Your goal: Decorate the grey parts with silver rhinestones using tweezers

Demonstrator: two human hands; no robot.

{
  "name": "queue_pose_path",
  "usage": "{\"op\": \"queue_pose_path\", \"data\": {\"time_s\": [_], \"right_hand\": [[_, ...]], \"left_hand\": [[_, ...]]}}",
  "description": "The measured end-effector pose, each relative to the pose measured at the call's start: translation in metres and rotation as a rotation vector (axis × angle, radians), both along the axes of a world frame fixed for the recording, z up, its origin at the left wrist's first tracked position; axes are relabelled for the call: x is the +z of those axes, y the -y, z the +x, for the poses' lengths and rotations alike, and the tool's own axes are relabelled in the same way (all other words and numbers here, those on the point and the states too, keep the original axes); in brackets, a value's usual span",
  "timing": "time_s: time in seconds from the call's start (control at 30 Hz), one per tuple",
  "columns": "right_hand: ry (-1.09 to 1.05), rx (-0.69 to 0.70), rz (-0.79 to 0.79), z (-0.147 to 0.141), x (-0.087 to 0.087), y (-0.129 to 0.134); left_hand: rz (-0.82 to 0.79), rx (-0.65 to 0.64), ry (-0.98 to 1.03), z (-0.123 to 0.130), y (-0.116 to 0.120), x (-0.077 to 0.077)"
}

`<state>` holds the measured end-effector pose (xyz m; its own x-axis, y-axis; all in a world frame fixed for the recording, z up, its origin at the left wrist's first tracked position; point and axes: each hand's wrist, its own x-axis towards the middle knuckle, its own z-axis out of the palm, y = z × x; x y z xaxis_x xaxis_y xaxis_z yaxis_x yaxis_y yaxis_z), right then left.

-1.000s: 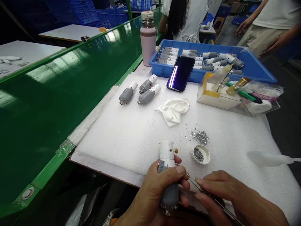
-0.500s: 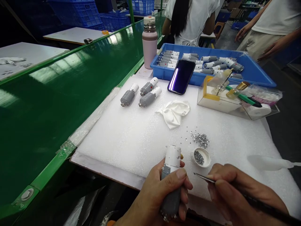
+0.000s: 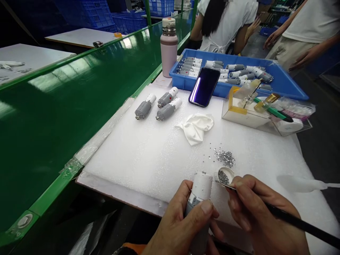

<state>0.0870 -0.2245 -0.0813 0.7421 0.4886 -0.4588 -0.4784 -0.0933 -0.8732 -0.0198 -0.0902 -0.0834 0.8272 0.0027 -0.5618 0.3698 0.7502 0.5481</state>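
My left hand (image 3: 186,223) is wrapped around a white and grey spacecraft model (image 3: 201,186), its white end tilted up; fingers and thumb cover much of the grey part. In my right hand (image 3: 261,212) are black-handled tweezers (image 3: 289,216), pinched near their fine metal tip. That tip is just at the near rim of a small white cap (image 3: 230,172) holding tiny silvery pieces (image 3: 222,177). Whether the tip grips a piece is too small to tell. Beyond the cap lies a loose pile of similar silvery bits (image 3: 225,158).
Three similar models (image 3: 168,109) lie on the white foam sheet (image 3: 127,156), near a crumpled white cloth (image 3: 196,129). A phone (image 3: 204,86) leans on a blue tray (image 3: 289,88) of models. A clear supply box (image 3: 247,118), pink bottle (image 3: 169,53) and green conveyor (image 3: 79,92) surround them. Two people are beyond.
My right hand has brought the tweezers' tip up and left to the cap. The model in my left hand has moved slightly right and down and turned. The seated person ahead has shifted right.
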Motion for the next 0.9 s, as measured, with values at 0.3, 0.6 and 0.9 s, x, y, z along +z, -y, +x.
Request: {"op": "queue_pose_path", "data": {"time_s": [0.3, 0.6, 0.9], "right_hand": [[0.065, 0.089, 0.071, 0.001, -0.013, 0.003], [0.087, 0.077, 0.071, 0.000, -0.010, -0.001], [0.088, 0.032, 0.004, -0.004, -0.011, 0.000]], "left_hand": [[-0.046, 0.007, -0.037, -0.001, 0.000, 0.002], [0.054, -0.035, -0.078, 0.002, 0.001, 0.003], [0.190, -0.036, -0.011, 0.002, 0.005, 0.004]]}}
